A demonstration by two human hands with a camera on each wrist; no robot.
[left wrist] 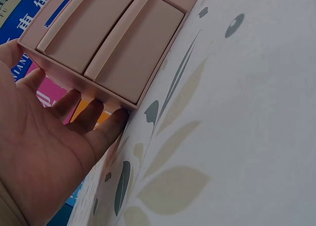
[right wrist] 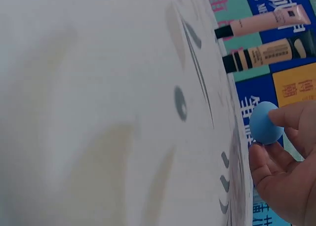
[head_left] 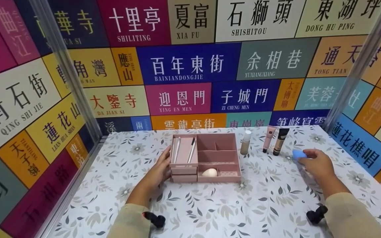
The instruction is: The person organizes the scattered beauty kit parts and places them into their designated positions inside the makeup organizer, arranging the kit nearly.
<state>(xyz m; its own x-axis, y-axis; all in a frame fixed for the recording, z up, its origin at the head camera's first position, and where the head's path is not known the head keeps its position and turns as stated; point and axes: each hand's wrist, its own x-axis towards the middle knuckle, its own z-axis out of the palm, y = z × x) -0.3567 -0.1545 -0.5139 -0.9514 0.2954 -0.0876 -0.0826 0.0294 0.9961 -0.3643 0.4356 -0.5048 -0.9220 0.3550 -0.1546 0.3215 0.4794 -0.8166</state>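
Blue makeup sponge (head_left: pixel 298 154): your right hand (head_left: pixel 318 165) pinched it, right of the cosmetic organizer (head_left: pixel 217 156).
Cosmetic organizer: your left hand (head_left: pixel 158 171), unclenched, touched its side.

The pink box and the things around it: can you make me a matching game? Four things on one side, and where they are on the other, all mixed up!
Things:
1. Blue egg shape
2. Pale egg shape
3. Two thin sticks
4. Bottle with a white cap

Places:
A. Lying in the top left of the pink box
B. Standing just right of the box
C. Pinched by the right hand
D. In a front compartment of the box

Pairs: 1-C, 2-D, 3-A, 4-B
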